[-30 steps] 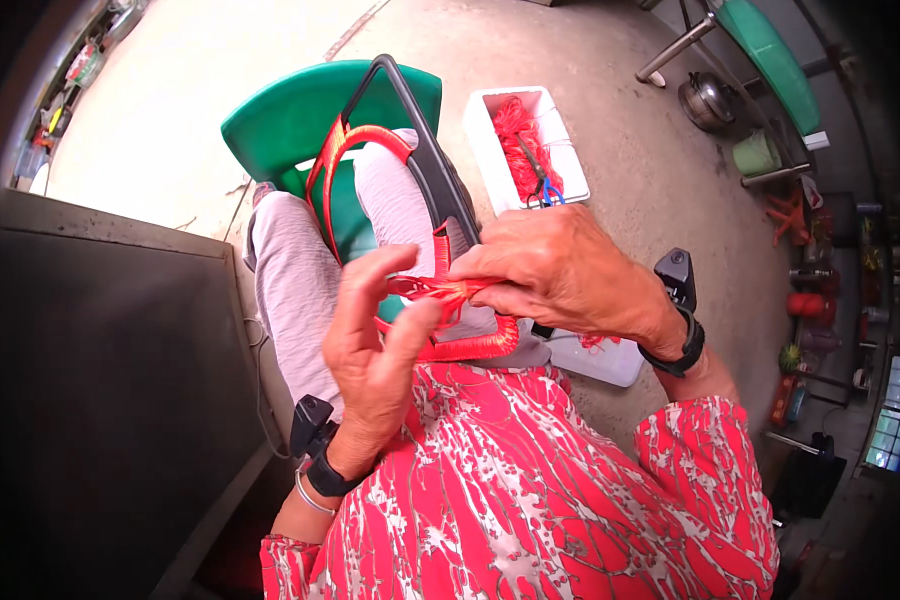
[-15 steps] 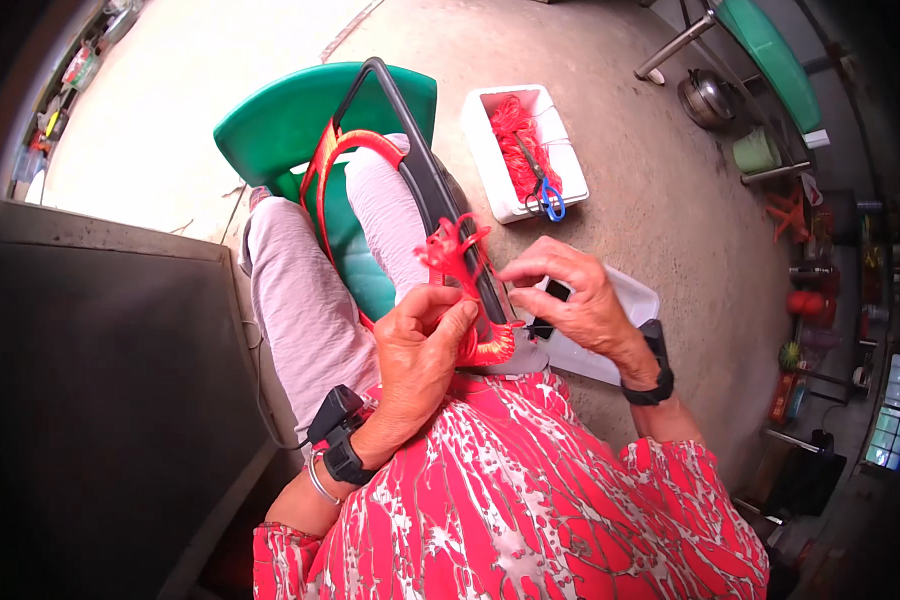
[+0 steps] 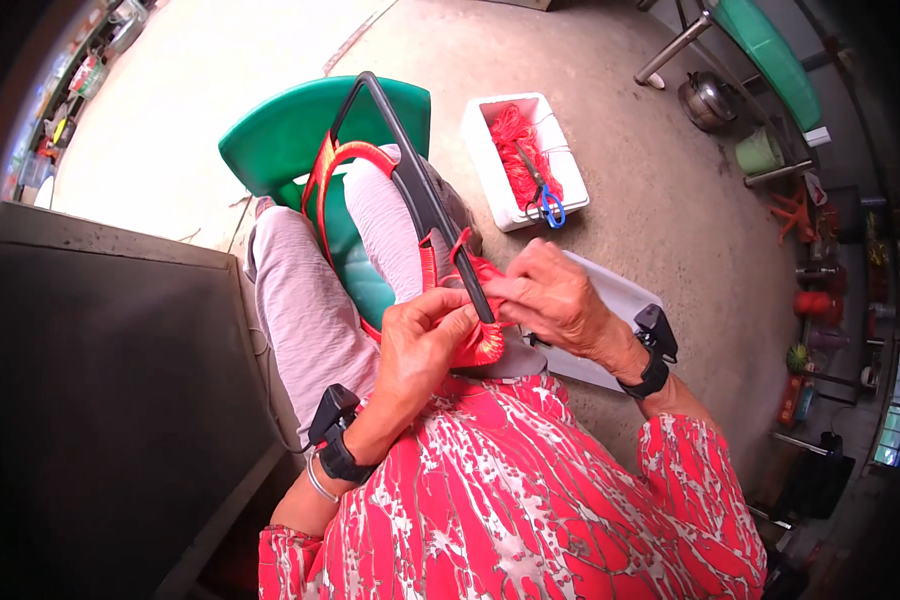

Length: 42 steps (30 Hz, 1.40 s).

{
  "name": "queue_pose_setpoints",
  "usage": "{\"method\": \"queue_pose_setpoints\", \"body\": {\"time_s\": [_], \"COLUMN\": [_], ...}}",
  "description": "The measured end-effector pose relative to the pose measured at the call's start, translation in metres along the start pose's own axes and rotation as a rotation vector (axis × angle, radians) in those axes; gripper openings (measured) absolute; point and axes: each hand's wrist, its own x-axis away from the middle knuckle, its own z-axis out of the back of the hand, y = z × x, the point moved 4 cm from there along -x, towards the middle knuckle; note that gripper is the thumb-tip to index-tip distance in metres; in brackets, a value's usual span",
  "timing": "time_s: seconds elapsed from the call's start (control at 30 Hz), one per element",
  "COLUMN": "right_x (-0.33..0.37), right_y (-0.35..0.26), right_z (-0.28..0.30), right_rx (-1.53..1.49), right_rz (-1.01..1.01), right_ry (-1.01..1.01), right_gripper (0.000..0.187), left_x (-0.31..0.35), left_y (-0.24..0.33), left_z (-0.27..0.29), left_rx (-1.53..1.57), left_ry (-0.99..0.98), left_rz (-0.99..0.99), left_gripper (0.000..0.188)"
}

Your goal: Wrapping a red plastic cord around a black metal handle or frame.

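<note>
Across my lap lies a black frame [image 3: 410,150], partly wrapped in red and orange cord [image 3: 489,345]. My left hand [image 3: 420,345] pinches at the near end of the frame, thumb and forefinger closed on the red cord where it meets the bar. On the bar's right side, my right hand [image 3: 555,300] has its fingers closed on loose red strands [image 3: 485,270]. Its fingertips are slightly blurred and partly hidden among the strands. A curved, wrapped part of the frame [image 3: 360,150] arches over my knee at the far end.
A white box [image 3: 482,170] on the floor holds red cord [image 3: 515,130] and blue-handled scissors [image 3: 550,207]. A white tray [image 3: 610,285] lies beyond my right hand. Ahead stands a green chair [image 3: 270,145]; a dark panel [image 3: 120,340] is at left. Shelved items line the right.
My right hand has moved left from beside the bar and taken hold of the loose strands. The strands, upright above my left hand before, now go to the bar's right side.
</note>
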Motion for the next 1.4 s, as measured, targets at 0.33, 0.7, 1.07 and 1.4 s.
{"method": "queue_pose_setpoints", "body": {"time_s": [0.33,0.7,1.07,1.4], "right_x": [0.038,0.125,0.051,0.098], "right_y": [0.014,0.033,-0.012,-0.062], "right_z": [0.14,0.098,-0.003,0.011], "right_rx": [-1.619,-0.924,-1.085,-1.484], "right_rz": [-0.359,-0.9,-1.011,-0.628], "right_ry": [0.547,0.568,0.146,0.477], "right_gripper": [0.017,0.019,0.011,0.04], "left_x": [0.013,0.008,0.012,0.011], "left_y": [0.004,-0.013,-0.013,-0.011], "left_z": [-0.005,-0.009,-0.01,-0.017], "left_rx": [0.01,0.408,0.349,0.286], "left_ry": [-0.14,-0.311,-0.297,-0.262], "left_rz": [0.09,0.165,0.158,0.017], "left_gripper": [0.026,0.013,0.018,0.021]}}
